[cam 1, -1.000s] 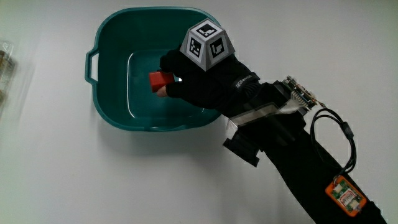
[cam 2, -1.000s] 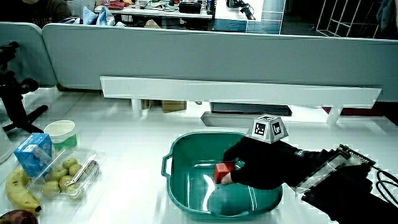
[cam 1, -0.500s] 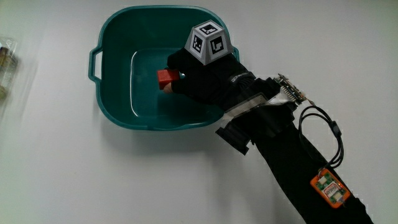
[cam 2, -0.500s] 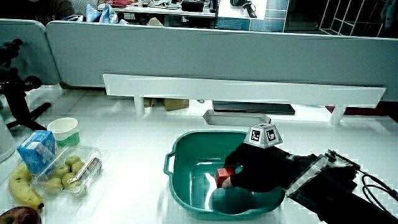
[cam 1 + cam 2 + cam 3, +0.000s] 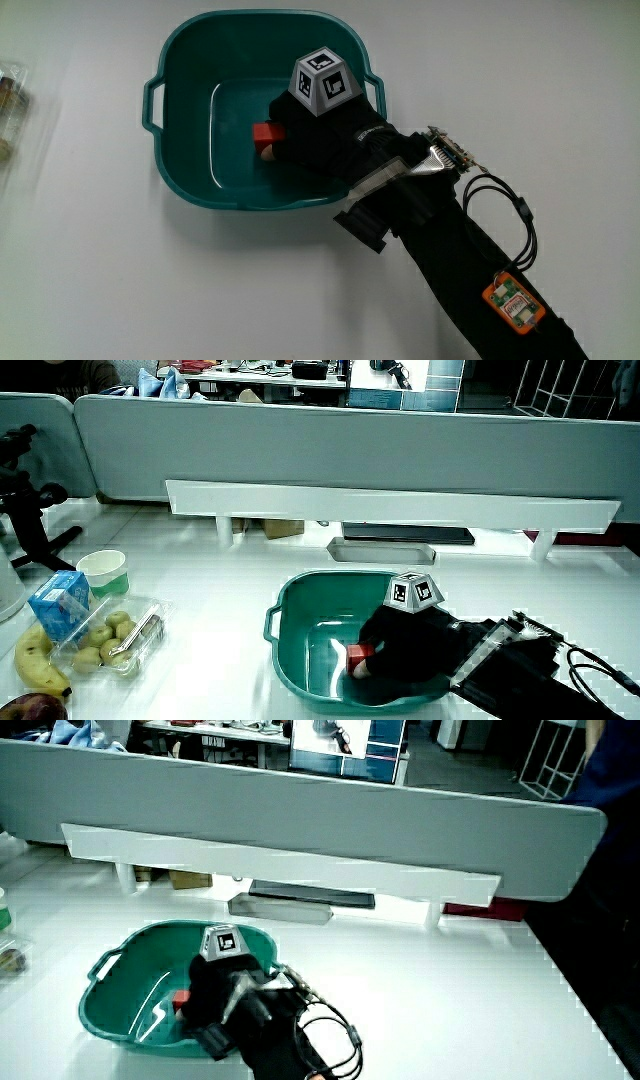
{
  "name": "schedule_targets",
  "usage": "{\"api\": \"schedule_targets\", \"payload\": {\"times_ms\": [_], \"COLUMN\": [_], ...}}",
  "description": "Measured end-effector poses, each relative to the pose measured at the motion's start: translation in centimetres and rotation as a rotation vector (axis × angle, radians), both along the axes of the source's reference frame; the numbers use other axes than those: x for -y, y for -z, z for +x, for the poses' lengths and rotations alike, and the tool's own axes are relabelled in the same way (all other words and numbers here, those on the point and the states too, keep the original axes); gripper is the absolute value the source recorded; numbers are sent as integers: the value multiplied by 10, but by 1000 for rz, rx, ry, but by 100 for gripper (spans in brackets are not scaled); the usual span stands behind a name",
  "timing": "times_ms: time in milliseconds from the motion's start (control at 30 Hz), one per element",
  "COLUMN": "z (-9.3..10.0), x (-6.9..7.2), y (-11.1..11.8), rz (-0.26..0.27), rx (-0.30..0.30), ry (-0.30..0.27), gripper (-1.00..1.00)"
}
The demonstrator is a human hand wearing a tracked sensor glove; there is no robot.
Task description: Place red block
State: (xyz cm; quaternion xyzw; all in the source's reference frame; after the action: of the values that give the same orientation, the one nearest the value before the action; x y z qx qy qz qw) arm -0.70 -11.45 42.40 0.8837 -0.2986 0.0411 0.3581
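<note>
A small red block (image 5: 266, 134) sits low inside the teal basin (image 5: 178, 60), close to its floor. The black-gloved hand (image 5: 315, 135), with its patterned cube on top, reaches over the basin's rim and is shut on the block. In both side views the hand (image 5: 395, 650) (image 5: 215, 988) is down inside the basin (image 5: 300, 603) (image 5: 120, 970), with the red block (image 5: 357, 654) (image 5: 182, 1001) at its fingertips. The forearm runs from the basin toward the person.
A clear tray of kiwis (image 5: 112, 639), a banana (image 5: 35, 665), a blue carton (image 5: 58, 603) and a pale green cup (image 5: 104, 571) stand beside the basin. A low white shelf (image 5: 390, 511) runs along the partition.
The hand has sunk lower into the basin with the red block still in its grasp. The basin has not moved.
</note>
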Motion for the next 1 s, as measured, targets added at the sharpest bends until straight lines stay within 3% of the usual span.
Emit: {"api": "schedule_targets", "payload": {"times_ms": [333,433,667,900,1000], "z": [-5,-6,-6,3,9], "x": [-5,-6,-7,-6,-8], "y": [-11,-10,-16,-8,5], "rz": [-1,-2,-31,-54,-77], "rx": [-63,-52,-68,-34,17], "ry": [25,31,23,-23,-55], "gripper": [0,0,-41,-82,-100]}}
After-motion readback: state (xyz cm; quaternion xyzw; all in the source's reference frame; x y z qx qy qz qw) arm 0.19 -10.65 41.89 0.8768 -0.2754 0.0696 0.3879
